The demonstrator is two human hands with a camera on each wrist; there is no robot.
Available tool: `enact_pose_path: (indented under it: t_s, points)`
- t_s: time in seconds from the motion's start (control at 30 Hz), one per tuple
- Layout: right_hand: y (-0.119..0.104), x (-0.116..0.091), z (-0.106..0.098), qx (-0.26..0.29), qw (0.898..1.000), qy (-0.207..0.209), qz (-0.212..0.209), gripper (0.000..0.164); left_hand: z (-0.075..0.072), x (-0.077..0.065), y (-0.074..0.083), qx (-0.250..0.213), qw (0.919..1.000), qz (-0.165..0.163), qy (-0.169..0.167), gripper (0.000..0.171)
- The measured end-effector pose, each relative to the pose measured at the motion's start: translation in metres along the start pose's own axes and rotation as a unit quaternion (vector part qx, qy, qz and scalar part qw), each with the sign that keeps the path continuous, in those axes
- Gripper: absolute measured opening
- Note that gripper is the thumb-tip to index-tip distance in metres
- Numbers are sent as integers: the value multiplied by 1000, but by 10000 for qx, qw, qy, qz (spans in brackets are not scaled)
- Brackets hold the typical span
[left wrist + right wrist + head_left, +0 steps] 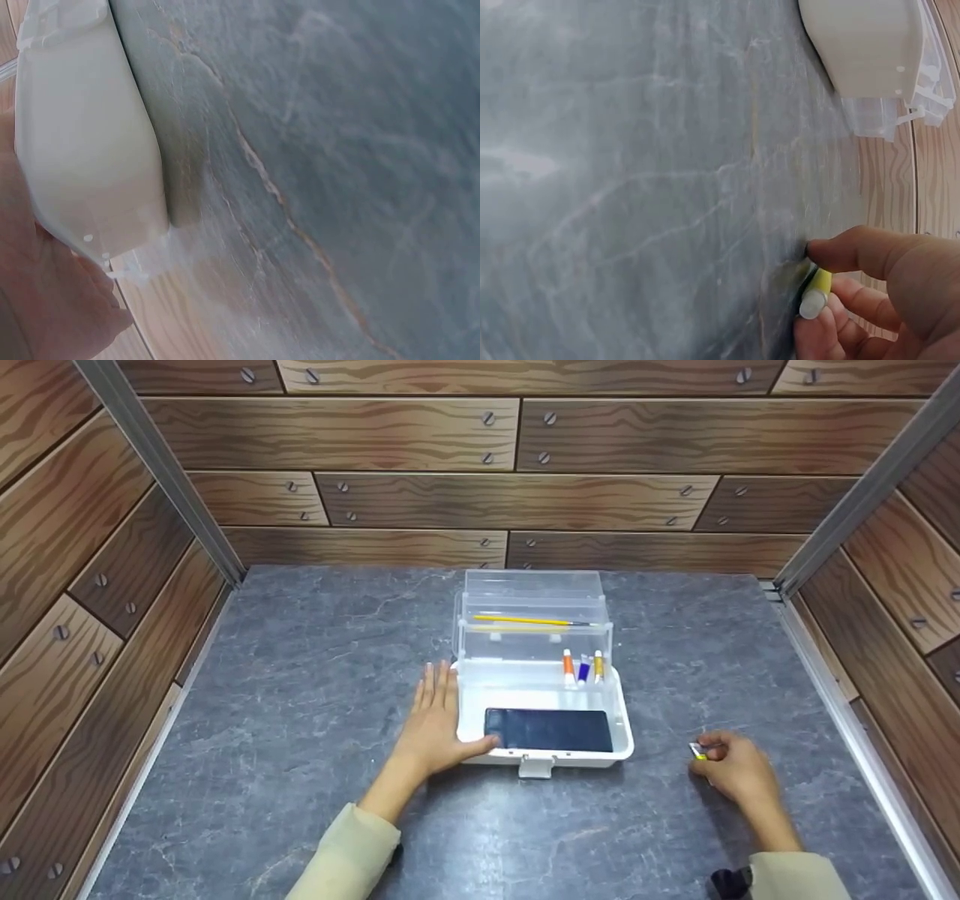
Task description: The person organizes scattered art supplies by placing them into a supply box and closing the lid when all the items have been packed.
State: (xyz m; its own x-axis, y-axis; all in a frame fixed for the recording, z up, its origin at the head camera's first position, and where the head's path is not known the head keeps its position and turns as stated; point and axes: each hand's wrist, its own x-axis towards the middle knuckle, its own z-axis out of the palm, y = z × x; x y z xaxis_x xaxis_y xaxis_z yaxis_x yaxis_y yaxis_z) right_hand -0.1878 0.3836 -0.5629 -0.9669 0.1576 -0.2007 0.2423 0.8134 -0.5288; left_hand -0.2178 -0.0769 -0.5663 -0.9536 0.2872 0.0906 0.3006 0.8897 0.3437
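A white plastic box [628, 731] with raised clear trays stands in the middle of the table in the head view. My left hand [429, 735] rests along its left side, fingers straight, the thumb on the front rim. A dark flat rectangular object [551, 730] lies inside the box. Right of the box, my right hand [741, 771] pinches a small yellow paint tube [821, 281] with a whitish cap, low at the tabletop. Orange [568, 666], purple [583, 671] and yellow [598, 666] tubes sit in the lower clear tray. A yellow paintbrush [521, 620] lies in a tray above.
The box's front latch [535, 767] hangs down. Grey marbled tabletop [322, 660] surrounds the box. Wood-patterned panels [420, 499] close off the back and both sides, with metal rails [855, 750] along the edges.
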Motion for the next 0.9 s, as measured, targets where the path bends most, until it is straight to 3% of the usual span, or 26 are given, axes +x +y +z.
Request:
enact_pose_path:
  t_s: [0.43,0.9]
  points:
    - [2,-2,1,33,9997,180,-148,45,1,0,0,-57,10000,22,15,134]
    - [-8,0,-2,79,9999,68,-138,42,1,0,1,-54,9999,60,124,132]
